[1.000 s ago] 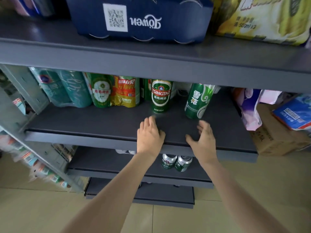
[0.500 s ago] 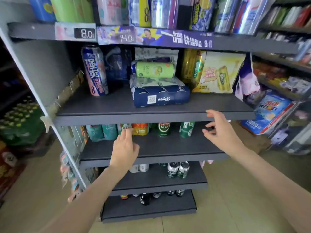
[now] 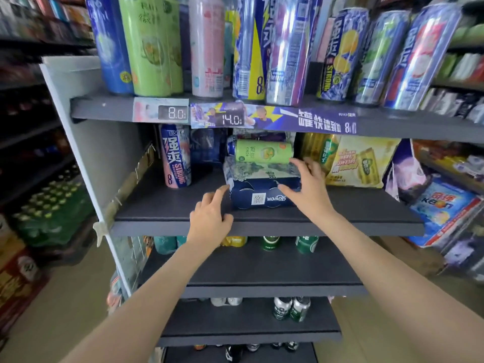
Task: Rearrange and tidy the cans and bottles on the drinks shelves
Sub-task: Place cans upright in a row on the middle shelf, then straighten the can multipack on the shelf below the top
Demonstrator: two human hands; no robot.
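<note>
A dark blue multipack of cans [image 3: 264,197] sits on the second shelf [image 3: 262,226], a green can [image 3: 263,152] lying on its side on top. My left hand [image 3: 210,218] reaches at the pack's left front corner, fingers spread, index fingertip at the pack's edge. My right hand [image 3: 306,189] lies over the pack's right side, fingers spread, one fingertip near the green can's end. A tall blue and pink can [image 3: 175,155] stands upright to the left. Neither hand clearly grips anything.
Tall cans [image 3: 262,45] line the top shelf above price tags [image 3: 172,113]. A yellow beer pack [image 3: 358,161] stands right of the blue pack. Green cans [image 3: 271,243] stand on the shelf below, and more cans [image 3: 290,307] lower down. Stacked goods flank both sides.
The view has risen from the lower shelf to the second shelf. Both hands moved up from the lower shelf's edge to the blue multipack.
</note>
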